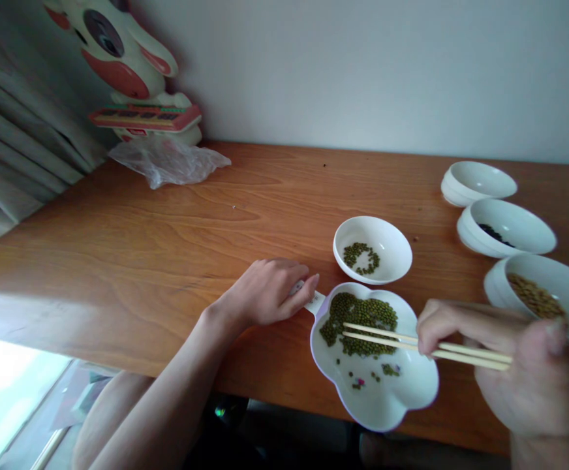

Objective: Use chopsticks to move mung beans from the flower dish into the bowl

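My left hand (279,290) is closed round the short handle of a white flower-shaped dish (382,401) with a purple rim. Many mung beans (363,310) lie in the dish, mostly heaped toward its far left side, with a few scattered lower down. In my right hand (504,356) is a pair of wooden chopsticks (392,338), their tips slightly apart over the mung beans. Whether a bean sits between the tips I cannot tell. Just beyond the dish stands a white bowl (395,251) with a small ring of mung beans at its bottom.
Along the right stand a bowl of tan grains (502,287), a bowl with dark grains (524,225) and another white bowl (480,179). At the back left are a cow-shaped toy (142,85) and a crumpled plastic bag (167,160). The wooden table's (167,248) front edge runs below the dish.
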`<action>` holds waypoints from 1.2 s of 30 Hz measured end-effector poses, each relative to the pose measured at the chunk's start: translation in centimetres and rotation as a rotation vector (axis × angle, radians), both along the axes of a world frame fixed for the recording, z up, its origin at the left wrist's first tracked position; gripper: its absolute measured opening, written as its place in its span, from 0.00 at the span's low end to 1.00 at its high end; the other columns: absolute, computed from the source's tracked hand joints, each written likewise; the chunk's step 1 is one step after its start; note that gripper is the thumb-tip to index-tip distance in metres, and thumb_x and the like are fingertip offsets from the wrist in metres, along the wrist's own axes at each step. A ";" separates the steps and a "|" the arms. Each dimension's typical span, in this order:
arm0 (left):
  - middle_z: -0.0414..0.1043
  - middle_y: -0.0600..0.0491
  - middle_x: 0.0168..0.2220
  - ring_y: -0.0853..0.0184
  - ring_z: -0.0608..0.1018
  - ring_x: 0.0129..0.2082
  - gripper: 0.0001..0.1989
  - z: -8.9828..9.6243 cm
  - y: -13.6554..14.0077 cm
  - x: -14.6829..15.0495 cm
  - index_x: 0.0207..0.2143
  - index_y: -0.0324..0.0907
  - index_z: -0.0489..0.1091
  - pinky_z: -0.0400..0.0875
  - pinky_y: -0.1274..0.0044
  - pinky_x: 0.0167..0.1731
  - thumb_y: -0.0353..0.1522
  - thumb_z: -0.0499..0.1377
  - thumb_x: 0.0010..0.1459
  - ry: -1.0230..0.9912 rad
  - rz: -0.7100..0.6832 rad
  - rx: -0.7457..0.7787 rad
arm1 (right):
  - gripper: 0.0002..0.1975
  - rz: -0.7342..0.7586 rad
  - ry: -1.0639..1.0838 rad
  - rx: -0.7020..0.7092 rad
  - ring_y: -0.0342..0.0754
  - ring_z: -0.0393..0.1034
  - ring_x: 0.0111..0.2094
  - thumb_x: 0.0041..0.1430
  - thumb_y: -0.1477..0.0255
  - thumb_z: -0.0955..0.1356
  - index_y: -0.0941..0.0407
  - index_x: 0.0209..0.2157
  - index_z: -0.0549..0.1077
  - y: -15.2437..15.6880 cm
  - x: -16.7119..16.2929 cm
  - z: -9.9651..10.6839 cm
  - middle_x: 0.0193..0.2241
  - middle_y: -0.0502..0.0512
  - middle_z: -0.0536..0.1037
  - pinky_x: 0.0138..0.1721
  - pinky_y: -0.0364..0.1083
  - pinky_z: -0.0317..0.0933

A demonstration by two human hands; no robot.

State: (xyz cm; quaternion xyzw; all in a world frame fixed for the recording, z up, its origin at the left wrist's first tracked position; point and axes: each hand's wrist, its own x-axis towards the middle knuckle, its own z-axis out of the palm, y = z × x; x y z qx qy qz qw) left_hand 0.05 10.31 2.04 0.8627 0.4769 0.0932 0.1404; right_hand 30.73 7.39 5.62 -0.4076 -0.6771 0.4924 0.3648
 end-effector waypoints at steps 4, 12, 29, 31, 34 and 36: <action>0.76 0.51 0.32 0.66 0.74 0.30 0.24 0.0 0.0 0.0 0.32 0.41 0.69 0.61 0.73 0.32 0.43 0.45 0.78 -0.003 0.002 -0.001 | 0.44 -0.006 -0.008 -0.001 0.50 0.69 0.21 0.63 0.33 0.52 0.52 0.22 0.80 0.0 -0.2 0.0 0.19 0.54 0.76 0.24 0.48 0.60; 0.76 0.51 0.32 0.66 0.74 0.29 0.24 0.1 0.0 0.0 0.31 0.41 0.69 0.61 0.73 0.32 0.42 0.45 0.78 -0.007 0.004 0.002 | 0.43 0.008 0.004 0.010 0.50 0.69 0.21 0.66 0.35 0.53 0.53 0.23 0.81 0.1 0.0 -0.2 0.19 0.55 0.76 0.24 0.49 0.60; 0.76 0.51 0.32 0.66 0.74 0.29 0.24 0.1 0.0 0.0 0.32 0.42 0.69 0.61 0.73 0.32 0.42 0.45 0.78 -0.009 0.000 0.002 | 0.43 0.038 0.012 0.001 0.51 0.71 0.24 0.69 0.38 0.53 0.53 0.25 0.81 0.0 0.3 -1.1 0.21 0.56 0.78 0.27 0.49 0.58; 0.76 0.51 0.32 0.66 0.74 0.29 0.24 0.1 0.0 0.0 0.32 0.42 0.69 0.61 0.73 0.32 0.42 0.45 0.78 -0.007 -0.002 -0.001 | 0.42 0.034 0.024 0.004 0.51 0.70 0.23 0.69 0.38 0.54 0.53 0.24 0.81 -0.1 0.2 -1.0 0.20 0.56 0.77 0.26 0.49 0.58; 0.76 0.52 0.32 0.66 0.74 0.30 0.24 0.1 0.0 0.0 0.32 0.42 0.69 0.61 0.73 0.32 0.42 0.44 0.78 0.000 -0.003 -0.003 | 0.42 0.030 0.035 0.015 0.50 0.70 0.22 0.68 0.37 0.54 0.52 0.24 0.81 -0.2 0.1 -0.6 0.19 0.54 0.77 0.24 0.49 0.58; 0.76 0.52 0.32 0.66 0.75 0.30 0.24 0.1 0.0 -0.1 0.32 0.42 0.69 0.61 0.73 0.32 0.43 0.44 0.78 0.002 -0.004 -0.002 | 0.42 0.016 0.023 0.023 0.50 0.70 0.22 0.67 0.36 0.53 0.52 0.24 0.81 -0.2 0.1 -0.3 0.20 0.54 0.77 0.24 0.49 0.58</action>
